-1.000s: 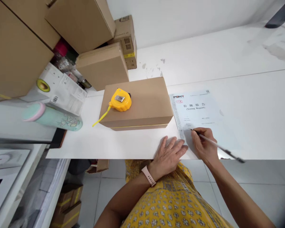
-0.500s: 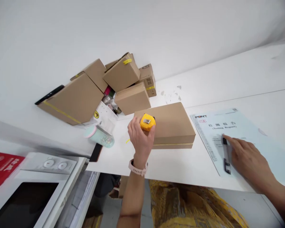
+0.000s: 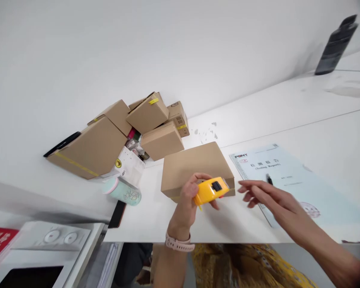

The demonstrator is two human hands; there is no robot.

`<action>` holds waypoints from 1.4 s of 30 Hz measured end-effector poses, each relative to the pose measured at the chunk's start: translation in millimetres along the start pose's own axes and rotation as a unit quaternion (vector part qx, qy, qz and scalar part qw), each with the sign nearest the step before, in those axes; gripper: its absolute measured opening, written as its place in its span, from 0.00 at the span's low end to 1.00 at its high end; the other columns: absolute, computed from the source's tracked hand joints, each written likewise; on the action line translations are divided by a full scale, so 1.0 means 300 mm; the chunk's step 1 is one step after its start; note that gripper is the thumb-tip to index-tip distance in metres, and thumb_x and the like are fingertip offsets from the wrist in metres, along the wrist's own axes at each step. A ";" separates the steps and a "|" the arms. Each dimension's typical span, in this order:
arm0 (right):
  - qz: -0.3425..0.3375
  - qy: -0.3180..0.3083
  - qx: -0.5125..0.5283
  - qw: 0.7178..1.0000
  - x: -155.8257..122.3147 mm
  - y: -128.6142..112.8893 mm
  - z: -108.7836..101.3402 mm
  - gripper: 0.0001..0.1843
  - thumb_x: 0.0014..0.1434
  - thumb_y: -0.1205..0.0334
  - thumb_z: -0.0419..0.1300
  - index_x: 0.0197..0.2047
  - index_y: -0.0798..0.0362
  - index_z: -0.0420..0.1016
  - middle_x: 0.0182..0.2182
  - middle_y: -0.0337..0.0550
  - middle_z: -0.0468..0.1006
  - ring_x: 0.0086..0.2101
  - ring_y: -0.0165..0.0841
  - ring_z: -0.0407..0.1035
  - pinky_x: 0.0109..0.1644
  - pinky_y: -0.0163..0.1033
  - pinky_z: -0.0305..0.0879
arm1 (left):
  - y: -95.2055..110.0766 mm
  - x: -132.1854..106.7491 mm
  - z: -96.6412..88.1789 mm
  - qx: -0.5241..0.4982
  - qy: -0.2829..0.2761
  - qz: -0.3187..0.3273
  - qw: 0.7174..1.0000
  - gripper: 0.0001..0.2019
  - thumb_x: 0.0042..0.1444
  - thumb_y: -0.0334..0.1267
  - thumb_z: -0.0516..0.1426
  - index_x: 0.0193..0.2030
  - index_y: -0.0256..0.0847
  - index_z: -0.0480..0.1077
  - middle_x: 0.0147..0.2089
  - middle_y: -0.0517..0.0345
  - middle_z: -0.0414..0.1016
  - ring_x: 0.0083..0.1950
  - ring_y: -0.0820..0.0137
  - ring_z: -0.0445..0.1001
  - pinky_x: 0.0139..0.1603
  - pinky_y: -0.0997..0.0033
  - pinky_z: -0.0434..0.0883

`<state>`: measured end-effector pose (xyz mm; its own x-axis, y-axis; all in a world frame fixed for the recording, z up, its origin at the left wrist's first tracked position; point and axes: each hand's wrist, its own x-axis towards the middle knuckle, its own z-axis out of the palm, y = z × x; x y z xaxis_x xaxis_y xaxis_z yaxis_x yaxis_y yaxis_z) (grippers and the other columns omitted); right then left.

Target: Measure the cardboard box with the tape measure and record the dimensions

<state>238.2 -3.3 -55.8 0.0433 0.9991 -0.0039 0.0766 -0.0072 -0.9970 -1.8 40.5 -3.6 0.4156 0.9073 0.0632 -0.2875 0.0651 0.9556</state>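
Observation:
My left hand (image 3: 188,200) grips a yellow tape measure (image 3: 211,191), its black slide button facing up, held over the near side of a flat cardboard box (image 3: 195,164). To its right my right hand (image 3: 271,198) hovers with fingers stretched out toward the tape measure, touching nothing that I can see. Beneath that hand lies a pale blue test report (image 3: 291,176) on the white table. A black-capped pen (image 3: 269,179) rests on the report, mostly hidden behind the right hand.
Several cardboard boxes (image 3: 163,140) are stacked against the wall at the back left. A mint tumbler (image 3: 124,192) lies near a dark flat object (image 3: 117,214) at the table's left edge. A microwave (image 3: 42,256) stands lower left; a dark bottle (image 3: 336,46) stands far right.
My left hand has lifted the tape measure off the box, turned it and brought it nearer. My right hand has left the pen and moved left. The view has shifted.

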 end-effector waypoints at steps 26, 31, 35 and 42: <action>0.008 0.077 -0.044 0.996 0.414 0.015 0.102 0.27 0.60 0.36 0.60 0.24 0.48 0.60 0.24 0.35 0.63 0.28 0.32 0.56 0.32 0.39 0.53 | 0.203 0.100 -0.582 0.046 0.296 -0.077 0.951 0.14 0.66 0.43 0.56 0.39 0.35 0.77 0.36 0.50 0.85 0.36 0.63 0.84 0.37 0.67 0.82; 0.000 0.095 -0.140 0.986 0.418 -0.019 0.084 0.24 0.62 0.40 0.57 0.24 0.48 0.61 0.23 0.37 0.66 0.28 0.34 0.59 0.33 0.40 0.52 | 0.176 0.077 -0.550 0.018 0.296 -0.089 0.951 0.16 0.67 0.45 0.56 0.40 0.32 0.77 0.37 0.47 0.85 0.37 0.61 0.84 0.37 0.64 0.83; 0.007 0.109 -0.170 0.979 0.403 -0.023 0.041 0.24 0.63 0.41 0.55 0.23 0.48 0.62 0.23 0.38 0.69 0.29 0.36 0.62 0.33 0.41 0.54 | 0.138 0.038 -0.485 0.009 0.302 -0.089 0.949 0.18 0.64 0.49 0.60 0.41 0.31 0.77 0.37 0.46 0.85 0.36 0.61 0.84 0.36 0.65 0.82; 0.046 0.132 -0.150 0.979 0.382 0.009 -0.020 0.24 0.62 0.38 0.55 0.25 0.48 0.64 0.23 0.38 0.69 0.28 0.36 0.63 0.31 0.42 0.55 | 0.091 -0.013 -0.430 0.005 0.309 -0.075 0.948 0.17 0.60 0.50 0.63 0.39 0.34 0.76 0.36 0.50 0.84 0.35 0.62 0.84 0.35 0.68 0.81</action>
<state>249.4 110.9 -58.5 0.3160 0.9482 -0.0325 0.3485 -0.1478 -0.9256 -122.6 92.5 -15.0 -0.1340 0.9587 -0.2508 -0.2562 0.2110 0.9433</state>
